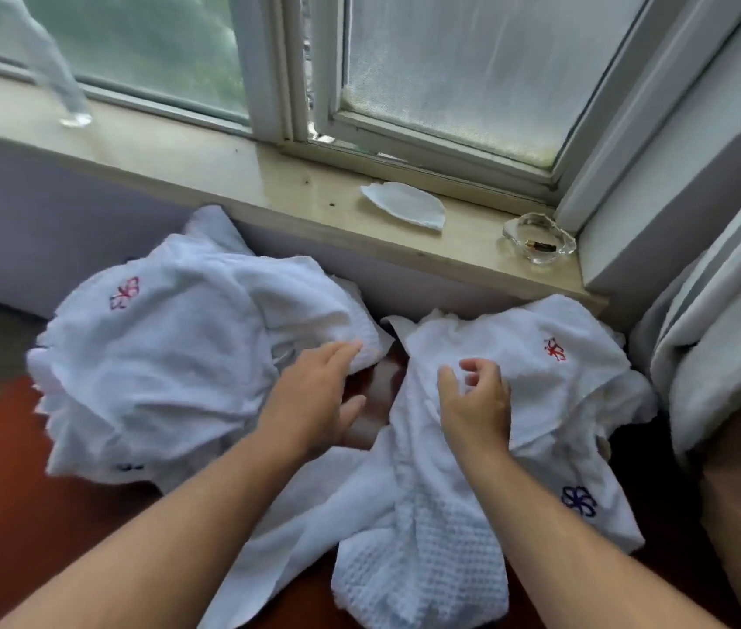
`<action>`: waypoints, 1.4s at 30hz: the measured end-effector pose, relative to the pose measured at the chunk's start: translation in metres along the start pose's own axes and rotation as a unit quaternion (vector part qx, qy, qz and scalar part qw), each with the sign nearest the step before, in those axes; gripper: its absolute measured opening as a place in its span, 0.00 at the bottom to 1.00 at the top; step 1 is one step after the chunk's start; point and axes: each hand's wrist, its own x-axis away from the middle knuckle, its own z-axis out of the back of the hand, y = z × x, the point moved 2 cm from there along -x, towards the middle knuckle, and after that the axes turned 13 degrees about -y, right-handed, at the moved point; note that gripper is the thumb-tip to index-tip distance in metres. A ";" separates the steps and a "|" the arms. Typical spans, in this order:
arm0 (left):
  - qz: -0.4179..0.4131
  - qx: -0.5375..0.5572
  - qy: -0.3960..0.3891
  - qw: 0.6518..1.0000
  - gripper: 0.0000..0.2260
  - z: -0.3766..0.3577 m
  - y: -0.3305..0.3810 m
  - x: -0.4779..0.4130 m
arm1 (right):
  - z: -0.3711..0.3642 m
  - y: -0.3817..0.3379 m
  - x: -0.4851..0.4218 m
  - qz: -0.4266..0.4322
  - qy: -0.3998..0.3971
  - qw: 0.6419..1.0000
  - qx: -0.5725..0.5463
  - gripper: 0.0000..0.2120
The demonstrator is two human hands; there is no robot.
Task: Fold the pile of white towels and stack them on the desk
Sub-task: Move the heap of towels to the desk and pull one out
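Observation:
Two heaps of crumpled white towels lie on a red-brown desk (10, 515) under the window. The left heap (150, 356) carries a red embroidered flower. The right heap (554, 392) shows a red mark and a blue flower, and a waffle-textured towel (427, 551) hangs from it toward me. My left hand (314, 397) reaches forward with straight fingers, its fingertips touching the edge of the left heap. My right hand (477, 401) rests on the right heap with fingers curled, pinching a fold of its top towel.
A stone windowsill (223, 170) runs behind the desk, holding a white leaf-shaped dish (402, 204) and a glass ashtray (538, 242). A grey curtain (722, 329) hangs at the right. A clear bottle (48, 61) stands on the sill at far left.

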 end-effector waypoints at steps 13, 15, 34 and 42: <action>0.265 0.102 0.115 0.952 0.59 0.085 -0.163 0.043 | -0.139 -0.101 -0.024 -0.016 -0.217 0.973 -0.073 0.60; 0.280 0.173 0.071 0.942 0.63 0.082 -0.186 0.037 | -0.155 -0.107 -0.029 -0.028 -0.248 0.967 -0.058 0.60; 0.284 0.162 0.066 0.943 0.46 0.092 -0.245 0.022 | -0.199 -0.109 -0.044 -0.043 -0.225 0.973 -0.028 0.43; 0.237 0.213 0.108 0.942 0.40 0.084 -0.219 0.047 | -0.187 -0.105 -0.018 0.023 -0.212 0.970 -0.119 0.26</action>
